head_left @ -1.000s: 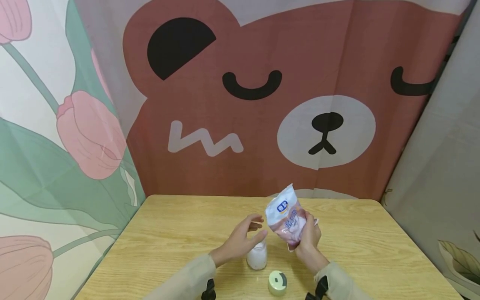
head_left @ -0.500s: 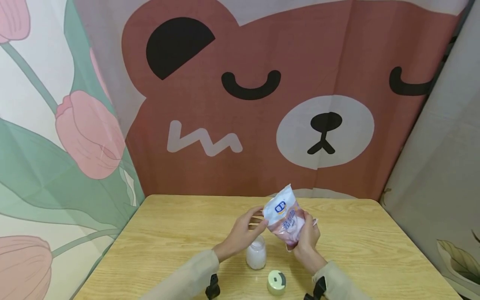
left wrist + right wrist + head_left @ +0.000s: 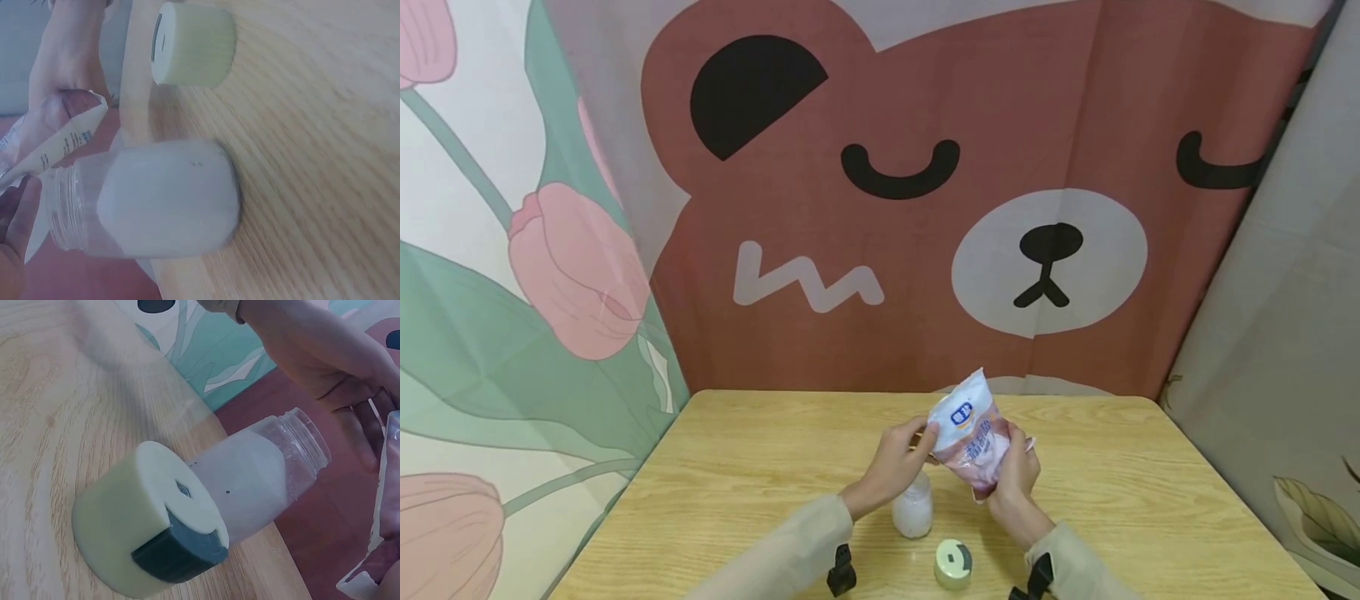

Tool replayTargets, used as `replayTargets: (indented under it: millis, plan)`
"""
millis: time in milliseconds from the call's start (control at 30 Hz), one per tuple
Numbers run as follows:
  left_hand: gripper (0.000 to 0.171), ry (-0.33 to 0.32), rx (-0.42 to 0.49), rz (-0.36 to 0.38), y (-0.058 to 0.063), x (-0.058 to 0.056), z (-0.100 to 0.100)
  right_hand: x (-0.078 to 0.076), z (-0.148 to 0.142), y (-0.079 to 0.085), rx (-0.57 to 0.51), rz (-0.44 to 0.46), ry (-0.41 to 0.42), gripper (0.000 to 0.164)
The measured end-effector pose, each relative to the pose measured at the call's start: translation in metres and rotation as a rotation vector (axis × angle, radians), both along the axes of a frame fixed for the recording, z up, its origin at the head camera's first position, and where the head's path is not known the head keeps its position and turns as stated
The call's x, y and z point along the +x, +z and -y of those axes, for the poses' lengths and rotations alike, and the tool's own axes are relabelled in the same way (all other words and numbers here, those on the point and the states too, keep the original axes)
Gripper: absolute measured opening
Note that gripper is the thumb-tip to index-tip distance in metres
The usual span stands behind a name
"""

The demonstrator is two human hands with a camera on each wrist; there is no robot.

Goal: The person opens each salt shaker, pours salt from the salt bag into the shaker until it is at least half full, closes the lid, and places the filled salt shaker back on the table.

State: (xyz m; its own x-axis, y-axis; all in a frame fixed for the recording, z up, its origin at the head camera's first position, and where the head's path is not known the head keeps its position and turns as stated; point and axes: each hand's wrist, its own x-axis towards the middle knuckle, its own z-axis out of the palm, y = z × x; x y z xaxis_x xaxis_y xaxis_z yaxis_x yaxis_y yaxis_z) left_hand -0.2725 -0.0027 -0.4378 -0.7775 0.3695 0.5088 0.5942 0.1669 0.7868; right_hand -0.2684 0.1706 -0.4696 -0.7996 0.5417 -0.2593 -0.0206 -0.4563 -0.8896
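Observation:
A white-and-pink plastic bag point(image 3: 972, 442) with blue print hangs tilted above the table. My right hand point(image 3: 1018, 483) grips its lower right side. At the bag's left edge, my left hand point(image 3: 889, 465) pinches it, thumb on the front and fingers behind. Below the left hand, an uncapped clear jar point(image 3: 913, 512) stands upright, largely filled with something white; its threaded mouth shows in the left wrist view. In front of the jar sits a pale green round lid point(image 3: 953, 565), whose dark green flap point(image 3: 181, 550) shows in the right wrist view.
The light wooden table point(image 3: 760, 467) ends at a hanging cloth point(image 3: 820, 350) with a brown bear print. A tulip-print cloth point(image 3: 580, 275) hangs at the left, and a pale cloth point(image 3: 1262, 333) at the right.
My left hand has moved up and right from above the jar to the bag's left edge and taken hold there. The right hand and bag stay almost still; jar and lid have not moved.

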Motion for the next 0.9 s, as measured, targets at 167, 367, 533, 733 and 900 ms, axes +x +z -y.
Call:
replayTargets:
  millis: [167,367,533,733,900]
  plan:
    - [0.023,0.042,0.006,-0.047,0.004,0.004,-0.003,0.002,0.001,0.001,0.007,0.021,0.015,0.026]
    - [0.023,0.044,0.033,-0.063,0.001,0.001,-0.004,0.002,-0.001,0.001,-0.003,0.011,0.028,0.024]
    - [0.025,0.043,0.027,-0.095,-0.002,-0.001,-0.004,0.002,-0.003,-0.001,-0.045,-0.045,0.02,0.02]
    - [0.027,0.074,-0.004,-0.15,-0.001,-0.002,-0.004,0.001,-0.009,0.001,-0.038,-0.065,0.042,0.015]
    - [0.027,0.103,-0.022,-0.192,0.002,-0.003,-0.003,0.0,-0.018,0.003,-0.13,-0.14,0.07,0.018]
